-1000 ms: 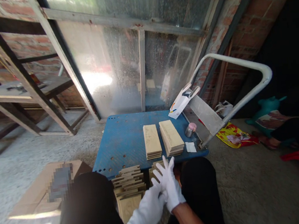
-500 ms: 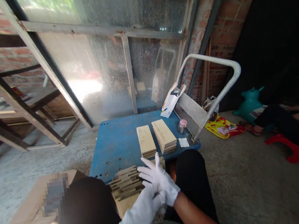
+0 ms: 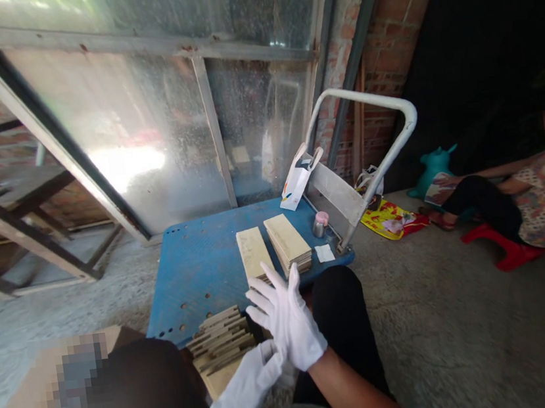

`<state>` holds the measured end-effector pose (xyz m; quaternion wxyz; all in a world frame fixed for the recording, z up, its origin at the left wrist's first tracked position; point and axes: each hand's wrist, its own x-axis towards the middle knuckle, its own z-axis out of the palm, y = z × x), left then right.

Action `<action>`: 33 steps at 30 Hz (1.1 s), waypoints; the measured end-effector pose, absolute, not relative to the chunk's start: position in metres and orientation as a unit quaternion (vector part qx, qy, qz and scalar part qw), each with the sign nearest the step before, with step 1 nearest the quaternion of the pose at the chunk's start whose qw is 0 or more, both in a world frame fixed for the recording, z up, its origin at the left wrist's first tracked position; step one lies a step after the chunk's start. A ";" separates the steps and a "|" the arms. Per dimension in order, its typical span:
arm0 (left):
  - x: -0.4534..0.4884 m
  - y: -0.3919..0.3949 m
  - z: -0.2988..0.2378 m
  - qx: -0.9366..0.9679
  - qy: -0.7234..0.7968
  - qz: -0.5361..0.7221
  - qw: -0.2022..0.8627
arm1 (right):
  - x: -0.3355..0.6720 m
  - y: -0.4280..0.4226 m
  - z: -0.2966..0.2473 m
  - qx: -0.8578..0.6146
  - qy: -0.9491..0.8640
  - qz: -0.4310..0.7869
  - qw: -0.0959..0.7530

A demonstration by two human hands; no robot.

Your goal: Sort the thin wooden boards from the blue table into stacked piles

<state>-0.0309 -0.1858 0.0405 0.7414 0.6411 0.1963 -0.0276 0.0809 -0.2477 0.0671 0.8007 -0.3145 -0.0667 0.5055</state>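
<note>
Both my hands wear white gloves and meet over my lap. My right hand (image 3: 287, 321) is raised, its gloved fingers spread and nothing between them. Against its heel, my left hand (image 3: 247, 382) closes its fingers on the right glove near the cuff; its fingertips are partly hidden. Just beyond the hands, two stacks of pale, flat rectangular boards, a left stack (image 3: 253, 249) and a right stack (image 3: 287, 238), lie on a blue platform trolley (image 3: 189, 254). Closer to my knees is a staggered pile of similar boards (image 3: 222, 336), partly covered by my left hand.
The trolley also bears a small pink-lidded jar (image 3: 320, 223), a white paper piece (image 3: 325, 253) and a white bag (image 3: 296, 184) by its handle (image 3: 368, 96). A cardboard box (image 3: 23, 400) lies at left. Someone sits on a red stool (image 3: 501, 245) at right.
The view has swung, so the surroundings sit further left. My right hand's fingers have spread wider, and my left hand has slid down toward the right glove's cuff.
</note>
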 end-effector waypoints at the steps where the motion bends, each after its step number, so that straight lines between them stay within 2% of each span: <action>1: -0.030 -0.186 0.038 0.646 0.187 -0.025 0.740 | 0.079 -0.247 0.067 -0.315 -0.067 0.516 0.794; 13: -0.022 -0.184 0.027 0.665 0.225 -0.023 0.712 | 0.075 -0.245 0.082 -0.349 -0.069 0.523 0.774; 23: -0.028 -0.190 0.030 0.661 0.218 -0.012 0.718 | 0.070 -0.245 0.071 -0.345 -0.078 0.524 0.775; 33: -0.041 -0.195 0.052 0.645 0.234 -0.035 0.726 | 0.068 -0.247 0.060 -0.330 -0.052 0.532 0.778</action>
